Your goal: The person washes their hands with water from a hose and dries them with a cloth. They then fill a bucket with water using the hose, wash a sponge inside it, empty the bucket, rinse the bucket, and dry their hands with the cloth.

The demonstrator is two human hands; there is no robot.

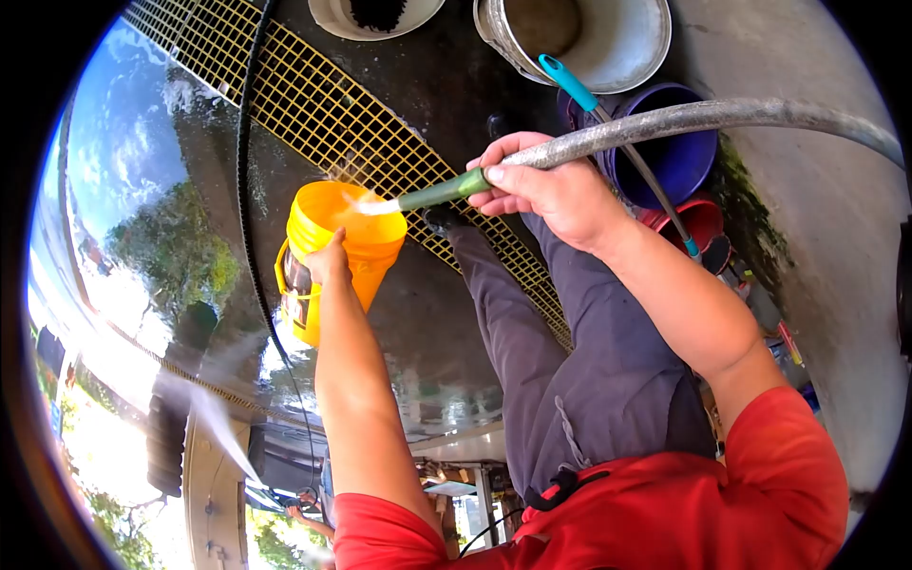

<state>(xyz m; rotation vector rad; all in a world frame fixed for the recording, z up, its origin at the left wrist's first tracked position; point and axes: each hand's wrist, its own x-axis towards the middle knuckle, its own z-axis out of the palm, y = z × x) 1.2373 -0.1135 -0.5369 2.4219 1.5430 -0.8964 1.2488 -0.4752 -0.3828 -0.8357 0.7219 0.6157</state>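
Observation:
A yellow bucket (369,261) is tilted, its mouth toward the hose. My left hand (329,261) is closed on its rim, with the thumb at the edge. In my right hand (546,185) is a grey hose (684,119) with a green end piece (442,192), pointed at the bucket's mouth. Water (375,203) streams from its tip into the bucket, and some spray rises beyond the rim. A label and the yellow handle show on the bucket's left side. The bucket's bottom inside is hidden.
Yellow floor grating (328,100) crosses the wet dark floor. A black hose (243,161) lies at left. A metal pot (627,43), a purple bucket (679,157), a red container (701,223) and a turquoise-ended pole (632,152) are at right. Another person's arm (309,521) is near a water jet (223,432).

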